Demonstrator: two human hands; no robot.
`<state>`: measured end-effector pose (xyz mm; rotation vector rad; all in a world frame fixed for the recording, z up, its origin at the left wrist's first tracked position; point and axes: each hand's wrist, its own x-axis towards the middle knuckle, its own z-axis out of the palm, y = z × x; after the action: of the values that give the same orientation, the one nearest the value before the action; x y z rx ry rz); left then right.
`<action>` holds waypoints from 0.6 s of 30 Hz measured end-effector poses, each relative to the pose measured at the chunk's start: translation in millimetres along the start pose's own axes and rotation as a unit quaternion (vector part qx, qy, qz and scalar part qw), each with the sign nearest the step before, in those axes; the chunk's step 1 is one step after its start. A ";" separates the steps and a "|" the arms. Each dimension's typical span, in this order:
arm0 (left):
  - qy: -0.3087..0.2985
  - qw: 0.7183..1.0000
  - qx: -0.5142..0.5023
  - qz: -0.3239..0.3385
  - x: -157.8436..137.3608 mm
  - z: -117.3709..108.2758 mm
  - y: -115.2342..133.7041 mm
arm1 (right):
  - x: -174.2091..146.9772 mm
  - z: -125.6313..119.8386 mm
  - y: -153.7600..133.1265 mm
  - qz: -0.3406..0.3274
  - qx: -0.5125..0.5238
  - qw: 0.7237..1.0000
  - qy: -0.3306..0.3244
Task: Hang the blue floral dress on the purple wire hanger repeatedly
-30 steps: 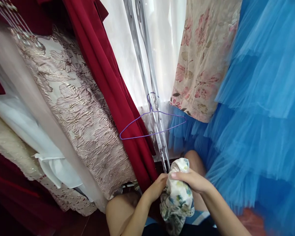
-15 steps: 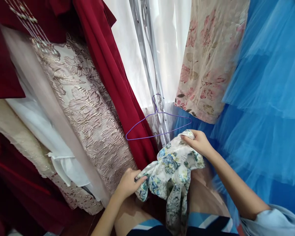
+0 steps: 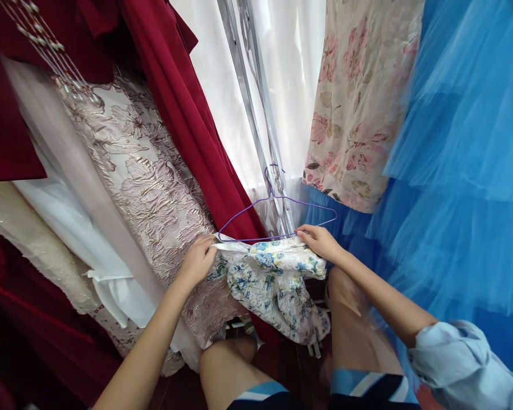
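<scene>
A white garment (image 3: 273,285) printed with blue and yellow flowers is stretched between my two hands, its lower part hanging over my knees. My left hand (image 3: 199,256) pinches the white edge at its left end, close to the left corner of the hanger. At the right, my right hand (image 3: 318,242) grips the upper edge, fingertips by the hanger's bottom bar. The thin purple hanger (image 3: 244,212) hangs just above the cloth, in front of a metal rack post. Part of its bottom bar meets the garment's top edge; I cannot tell whether it goes inside.
Dark red (image 3: 183,108) and pink brocade (image 3: 149,188) dresses hang close on the left. On the right hang a pink-flowered cream garment (image 3: 354,114) and a tiered blue tulle dress (image 3: 457,142). The metal rack post (image 3: 250,85) stands before a white curtain (image 3: 293,74).
Both hands have shifted left, my left hand also upward. The garment, bunched before, is now spread with its top edge level along the hanger's bottom bar.
</scene>
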<state>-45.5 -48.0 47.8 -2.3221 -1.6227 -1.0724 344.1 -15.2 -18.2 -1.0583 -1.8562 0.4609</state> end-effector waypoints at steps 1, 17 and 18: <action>0.003 1.000 0.000 -0.010 5.4 3.1 1.6 | -1.3 0.7 -0.8 -0.003 0.004 1.000 0.004; -0.040 0.999 0.015 0.015 40.4 2.5 22.7 | -14.9 10.2 -8.5 0.018 -0.012 0.999 0.045; -0.038 0.999 0.015 0.023 42.2 3.3 29.4 | -15.5 11.0 -9.1 0.020 -0.012 0.999 0.045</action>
<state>-11.2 -26.0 79.3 -2.3960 -1.5895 -0.9548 333.5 -31.7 -25.9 -1.1159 -1.7690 0.4089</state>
